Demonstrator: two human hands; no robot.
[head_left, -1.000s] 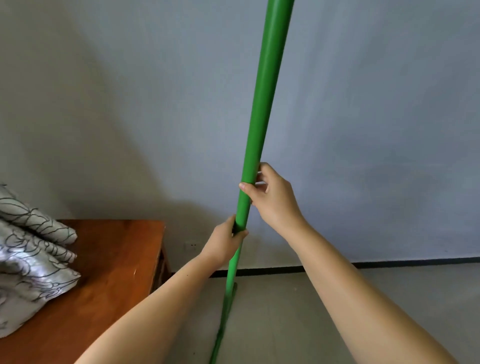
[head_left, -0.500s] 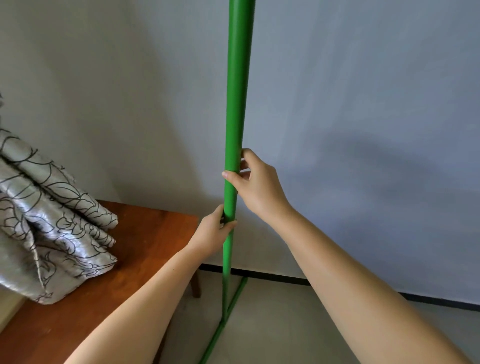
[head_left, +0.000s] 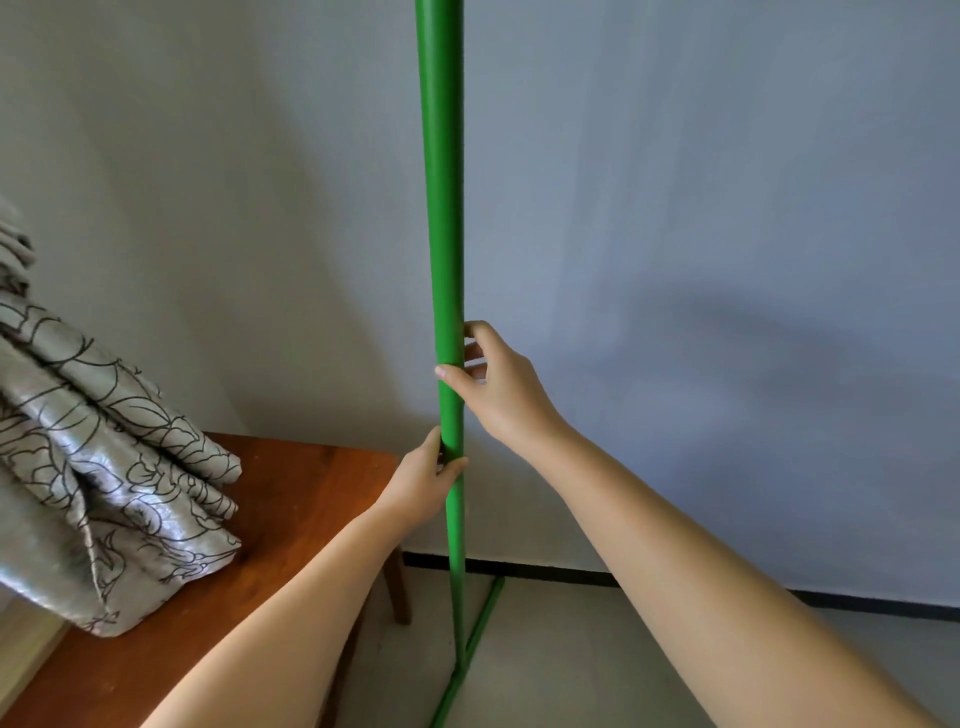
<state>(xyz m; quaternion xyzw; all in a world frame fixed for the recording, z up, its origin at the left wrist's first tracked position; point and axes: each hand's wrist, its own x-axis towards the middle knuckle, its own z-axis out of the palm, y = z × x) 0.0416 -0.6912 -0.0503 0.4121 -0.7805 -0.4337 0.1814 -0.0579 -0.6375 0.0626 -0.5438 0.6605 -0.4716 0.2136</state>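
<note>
A tall green pole (head_left: 444, 208) stands upright in front of the grey wall and runs out of the top of the view. At the floor it joins a thin green base bar (head_left: 470, 654). My left hand (head_left: 428, 480) grips the pole low down, fingers wrapped around it. Just above, my right hand (head_left: 501, 389) holds the pole from the right side, thumb across the front and fingers curled behind.
A brown wooden table (head_left: 291, 499) stands at the left against the wall. A folded grey cloth with a black leaf pattern (head_left: 104, 467) lies on it. The pale floor (head_left: 571, 665) meets the wall at a dark skirting strip.
The pole has gone from leaning right to standing upright. The view has swung left and down, bringing more of the table and cloth into sight. Both hands keep their grip.
</note>
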